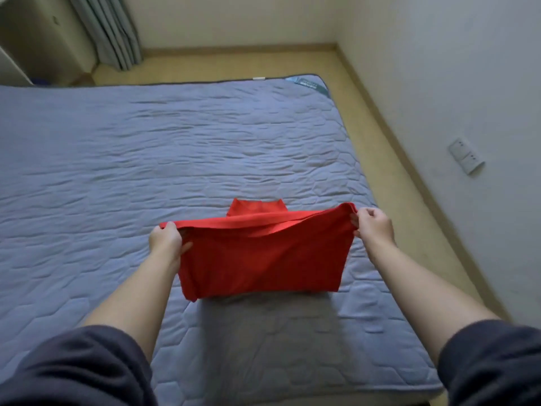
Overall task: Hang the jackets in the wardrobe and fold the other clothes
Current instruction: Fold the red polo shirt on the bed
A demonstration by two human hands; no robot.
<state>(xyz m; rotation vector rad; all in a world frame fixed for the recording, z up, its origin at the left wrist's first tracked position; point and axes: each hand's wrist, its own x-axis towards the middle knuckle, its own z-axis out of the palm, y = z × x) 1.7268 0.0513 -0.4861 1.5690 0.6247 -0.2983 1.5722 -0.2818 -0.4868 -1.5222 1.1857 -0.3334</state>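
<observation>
A: Starting at nine o'clock, what do you see?

B: A grey-blue quilted mattress (117, 159) fills that side. Past its ten o'clock corner stand a pale cabinet (44, 39) and, at eleven o'clock, grey curtains (108, 27) hanging to the yellowish floor (234, 65).

A: And the hands?

B: The left hand (165, 240) sits a little toward eight o'clock of the middle. Its fingers (172, 225) are closed over the left end of a red garment (263, 259), thumb under the cloth and the rest curled over the top edge.

A: Where is that garment?

B: Near the middle, slightly toward six o'clock, held up over the mattress between both hands. Its top edge is stretched taut from hand to hand, and the body hangs down as a doubled panel. A narrower red part pokes out behind the top edge at twelve o'clock and seems to lie on the mattress. The garment's shadow falls on the mattress below it.

A: The right hand?

B: The right hand (373, 222) is toward three o'clock of the garment, pinched shut on the right end of the same edge. Both forearms are bare, with dark sleeves (73, 367) pushed up near the bottom corners.

A: Further right?

B: A strip of floor, then a white wall (453, 68) with a double socket (466, 156) at three o'clock.
</observation>
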